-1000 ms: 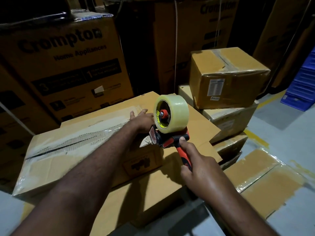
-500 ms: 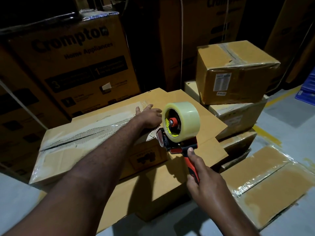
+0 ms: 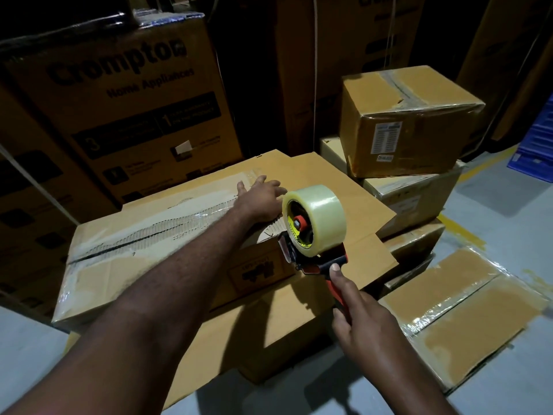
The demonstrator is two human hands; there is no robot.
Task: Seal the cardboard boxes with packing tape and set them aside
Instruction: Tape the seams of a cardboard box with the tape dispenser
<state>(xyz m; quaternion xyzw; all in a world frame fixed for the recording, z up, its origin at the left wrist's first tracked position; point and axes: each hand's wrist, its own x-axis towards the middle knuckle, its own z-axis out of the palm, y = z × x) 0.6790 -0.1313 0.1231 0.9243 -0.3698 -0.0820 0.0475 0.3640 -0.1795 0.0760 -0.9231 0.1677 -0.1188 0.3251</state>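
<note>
- Left hand [image 3: 260,202]: fingers straight and spread, pressing flat on the box [image 3: 143,256] top at the taped seam.
- Right hand [image 3: 363,320]: curled round the dispenser [image 3: 314,232] handle, forefinger extended along it. The dispenser head is at the box end, just beside the left hand.
- Stacked boxes [image 3: 410,124]: beyond the right hand.

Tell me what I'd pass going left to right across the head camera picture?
First the long taped box → tape dispenser → labelled box atop the stack → blue crates.

Grey floor [image 3: 493,205], yellow painted line [image 3: 462,235], flat taped carton [image 3: 466,324] on it, blue crates [image 3: 535,145] at right edge
</note>
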